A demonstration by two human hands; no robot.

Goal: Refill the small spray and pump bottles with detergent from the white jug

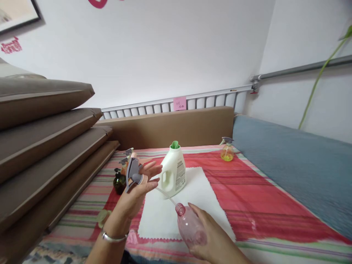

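Observation:
My left hand (137, 198) holds a grey trigger spray head (134, 172) against the palm and thumb, its fingers stretched out to the right. From it a thin clear dip tube (166, 195) slants down to the bottle neck; I cannot tell whether its tip is inside. My right hand (210, 234) wraps round a clear pink bottle (189, 223), which is tilted with its open mouth toward the tube. Just behind, a large white jug (173, 172) with a handle stands upright, a green piece (175, 145) in its opening.
A white cloth (162, 220) lies on the red striped cover (255, 194). At the back right stands a spray bottle (227, 152) with yellow liquid. A dark green bottle (119, 182) and other sprayers are left of my left hand. Stacked cushions (49, 154) border the left side.

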